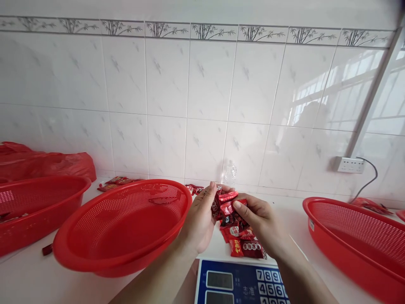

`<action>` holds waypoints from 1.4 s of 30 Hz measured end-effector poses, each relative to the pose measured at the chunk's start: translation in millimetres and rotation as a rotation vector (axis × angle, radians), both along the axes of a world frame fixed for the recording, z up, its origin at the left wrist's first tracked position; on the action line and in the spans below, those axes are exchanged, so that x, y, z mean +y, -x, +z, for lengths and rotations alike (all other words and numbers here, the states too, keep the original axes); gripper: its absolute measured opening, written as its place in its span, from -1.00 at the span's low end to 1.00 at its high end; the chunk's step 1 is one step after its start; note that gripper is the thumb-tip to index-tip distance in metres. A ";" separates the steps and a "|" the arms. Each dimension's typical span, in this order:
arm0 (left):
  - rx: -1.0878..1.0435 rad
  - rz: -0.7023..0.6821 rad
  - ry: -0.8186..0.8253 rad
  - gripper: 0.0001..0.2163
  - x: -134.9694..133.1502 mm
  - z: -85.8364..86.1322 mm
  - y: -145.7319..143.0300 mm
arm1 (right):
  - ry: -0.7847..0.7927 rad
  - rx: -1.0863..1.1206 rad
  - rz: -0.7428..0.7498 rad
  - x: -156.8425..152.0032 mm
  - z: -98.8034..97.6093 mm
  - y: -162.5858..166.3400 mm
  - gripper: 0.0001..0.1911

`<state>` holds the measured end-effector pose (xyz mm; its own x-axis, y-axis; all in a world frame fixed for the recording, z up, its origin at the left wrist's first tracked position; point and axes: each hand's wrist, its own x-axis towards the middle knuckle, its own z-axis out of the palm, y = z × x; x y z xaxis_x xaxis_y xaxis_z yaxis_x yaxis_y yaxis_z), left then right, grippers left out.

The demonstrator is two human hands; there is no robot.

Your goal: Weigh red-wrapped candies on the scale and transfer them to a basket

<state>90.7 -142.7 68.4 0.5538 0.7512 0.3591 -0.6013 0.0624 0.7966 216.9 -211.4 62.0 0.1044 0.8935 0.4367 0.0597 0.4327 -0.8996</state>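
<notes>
My left hand [200,219] is cupped round a bunch of small red candy packets [226,202], held just above the counter. My right hand [261,221] pinches one of these packets from the right side. Both hands meet over a small pile of red wrapped candies [243,242] lying on the white counter. Just in front of that pile sits a blue electronic scale [240,283] with a keypad and blank displays. A round red plastic basket [123,226] stands tilted right beside my left hand.
A second red basket [34,207] stands at far left, with a red plastic bag [47,162] behind it. A third red basket [357,240] is at right. Loose red packets [115,181] lie by the tiled wall. A power strip [348,164] with cable hangs on the wall.
</notes>
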 end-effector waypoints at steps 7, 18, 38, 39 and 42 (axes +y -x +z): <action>-0.003 -0.054 -0.014 -0.71 -6.3 2.9 1.1 | -0.021 -0.007 -0.045 -1.8 3.2 -1.7 -0.71; -0.026 -0.010 -0.090 -0.76 -4.9 -0.1 0.0 | 0.009 0.073 -0.039 -4.5 4.3 -1.2 -0.69; 0.073 0.008 -0.164 -0.76 -4.9 -1.3 -1.8 | -0.039 -0.024 -0.076 -13.0 8.0 -6.6 -0.69; 0.093 -0.041 -0.137 -0.75 -4.2 -0.4 -1.1 | -0.024 -0.021 -0.071 -13.1 8.2 -6.8 -0.68; 0.116 -0.112 -0.072 -0.77 -2.4 0.7 -0.8 | 0.015 -0.011 -0.060 -12.4 7.8 -7.5 -0.67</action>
